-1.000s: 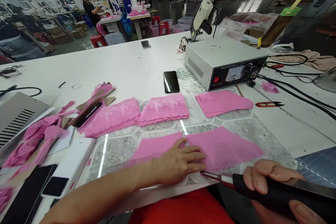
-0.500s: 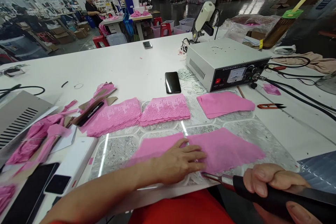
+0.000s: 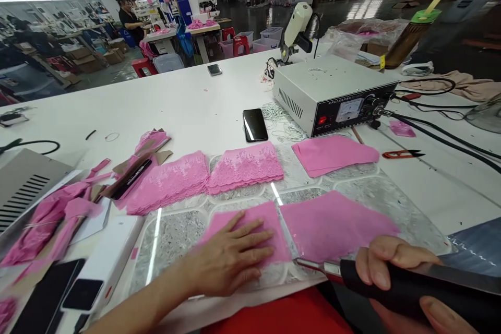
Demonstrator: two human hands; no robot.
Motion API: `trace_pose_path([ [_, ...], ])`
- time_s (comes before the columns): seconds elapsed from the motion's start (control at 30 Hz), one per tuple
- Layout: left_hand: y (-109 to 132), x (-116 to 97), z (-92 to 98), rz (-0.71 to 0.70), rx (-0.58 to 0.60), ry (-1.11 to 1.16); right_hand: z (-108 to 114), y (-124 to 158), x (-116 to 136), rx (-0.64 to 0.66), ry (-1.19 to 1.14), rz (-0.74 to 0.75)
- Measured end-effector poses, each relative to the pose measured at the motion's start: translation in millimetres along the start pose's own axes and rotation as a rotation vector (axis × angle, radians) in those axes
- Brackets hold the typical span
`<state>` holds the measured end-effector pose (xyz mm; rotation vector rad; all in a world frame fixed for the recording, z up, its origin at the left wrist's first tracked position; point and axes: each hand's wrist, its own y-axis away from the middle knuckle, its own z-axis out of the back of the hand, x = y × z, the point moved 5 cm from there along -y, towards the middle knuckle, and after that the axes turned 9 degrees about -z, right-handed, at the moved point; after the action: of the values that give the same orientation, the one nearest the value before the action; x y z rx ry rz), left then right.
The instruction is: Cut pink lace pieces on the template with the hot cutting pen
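Note:
My left hand lies flat with fingers spread on the left piece of thin pink fabric. A narrow slanting gap parts it from a larger right piece of pink fabric. Both rest on the grey marbled board. My right hand is wrapped round the thick black handle of a handheld cutter. Its thin metal tip points left, close to the near end of the gap; whether it touches the fabric I cannot tell.
Stacked pink lace pieces and a plain pink fabric stack lie behind. Beyond are a phone, a metal control box with black cables, and red thread snips. A white box stands left. People sit at distant machines.
My left hand has moved left, off the right fabric piece and onto the left one. The gap between the pieces shows wider. The cutter has shifted slightly left in view.

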<state>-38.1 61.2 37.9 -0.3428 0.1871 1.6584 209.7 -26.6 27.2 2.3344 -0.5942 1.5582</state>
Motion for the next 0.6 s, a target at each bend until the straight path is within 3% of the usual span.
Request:
trace_pose_path([
  [0.13,-1.5,-0.2,-6.4,-0.021,0.027,-0.035,-13.6,-1.6,6.6,0.118,0.01,-0.009],
  [0.6,1.2,-3.5,-21.5,0.042,0.003,-0.106,-24.3,-6.7,8.8,0.217,-0.052,0.005],
])
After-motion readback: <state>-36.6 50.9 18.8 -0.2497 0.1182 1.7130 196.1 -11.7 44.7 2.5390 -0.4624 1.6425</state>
